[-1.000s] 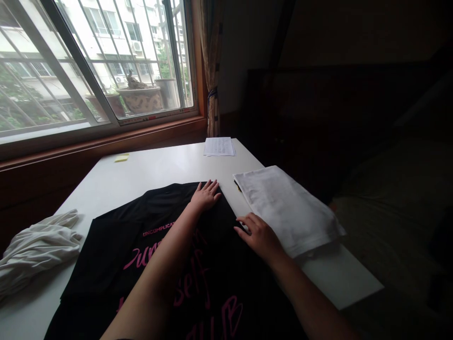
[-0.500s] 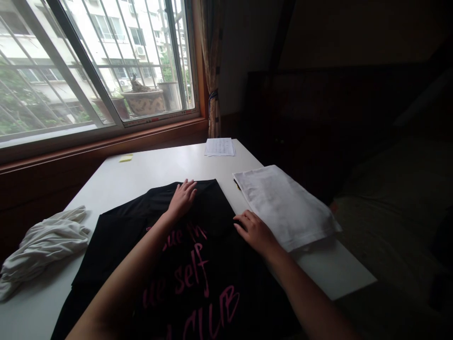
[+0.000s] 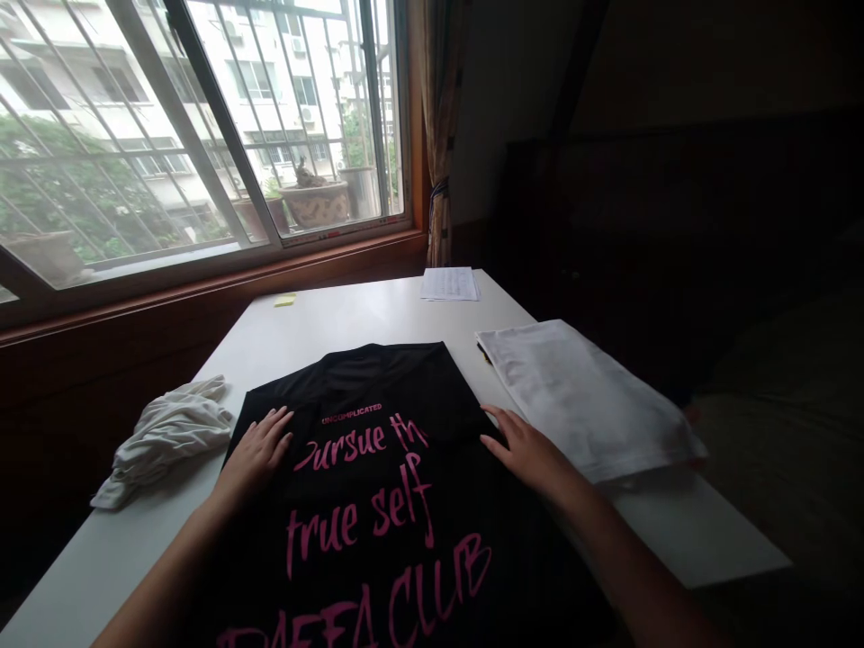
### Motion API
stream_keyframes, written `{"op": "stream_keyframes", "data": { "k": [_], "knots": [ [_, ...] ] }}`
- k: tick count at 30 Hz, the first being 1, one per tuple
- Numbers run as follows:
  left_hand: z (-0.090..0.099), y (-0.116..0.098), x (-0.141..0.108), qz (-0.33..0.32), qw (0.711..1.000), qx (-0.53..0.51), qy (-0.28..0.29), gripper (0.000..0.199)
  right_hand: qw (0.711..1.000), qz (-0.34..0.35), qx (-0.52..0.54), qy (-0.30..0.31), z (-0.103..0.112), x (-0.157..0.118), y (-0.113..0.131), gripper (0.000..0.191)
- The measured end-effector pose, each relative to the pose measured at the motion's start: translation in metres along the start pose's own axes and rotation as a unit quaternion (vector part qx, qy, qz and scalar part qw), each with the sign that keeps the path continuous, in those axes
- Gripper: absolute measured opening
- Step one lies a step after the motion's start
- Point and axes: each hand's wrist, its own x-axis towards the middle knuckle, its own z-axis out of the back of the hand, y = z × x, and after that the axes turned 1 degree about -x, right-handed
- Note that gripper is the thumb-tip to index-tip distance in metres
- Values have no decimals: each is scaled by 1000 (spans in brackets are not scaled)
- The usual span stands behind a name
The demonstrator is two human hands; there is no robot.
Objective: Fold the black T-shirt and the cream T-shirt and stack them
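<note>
A black T-shirt with pink lettering lies spread on the white table, collar end away from me. My left hand rests flat on the shirt's left side near the shoulder, fingers stretched out, beside the small top line of print. On the right edge of the shirt lies my right hand, its thumb apart from the fingers and no cloth visibly gripped. The shirt's lower end runs out of view at the bottom, and my forearms cover parts of its sides.
A crumpled pale cloth lies left of the shirt. Folded white fabric lies to the right. Papers and a yellow note are at the far end of the white table, below a barred window.
My left hand has moved from the shirt's collar area to its left side, uncovering the lettering. My right hand stays near the right edge. The view has shifted left.
</note>
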Motion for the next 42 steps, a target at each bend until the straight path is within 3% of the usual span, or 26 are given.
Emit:
{"op": "stream_keyframes", "data": {
  "k": [5, 12, 18, 23, 30, 36, 39, 42],
  "knots": [
    [6, -13, -11, 29, 998, 42, 38, 55, 996, -58, 29, 60, 4, -22, 7, 57],
    [16, -30, -9, 80, 991, 73, 77, 55, 997, -74, -5, -19, -5, -58, 19, 53],
    [17, -34, -10, 93, 989, 81, 82, 54, 986, -145, 42, 74, 8, -81, 22, 62],
    [20, -38, -9, 120, 985, 78, 95, 55, 975, -176, 122, 60, 18, -77, 20, 52],
    [19, -50, -20, 206, 972, 53, 100, 56, 965, -198, 156, 76, 26, -50, 3, 58],
    [16, -31, -31, 197, 975, 17, 103, 55, 964, -201, 152, 88, 37, -43, 4, 63],
    [25, -12, -13, 154, 986, 8, 58, 52, 958, -218, 155, 107, 40, -55, 6, 71],
    [33, 2, 22, 109, 994, 20, 17, 48, 949, -246, 149, 129, 47, -74, 8, 82]
  ]
}}
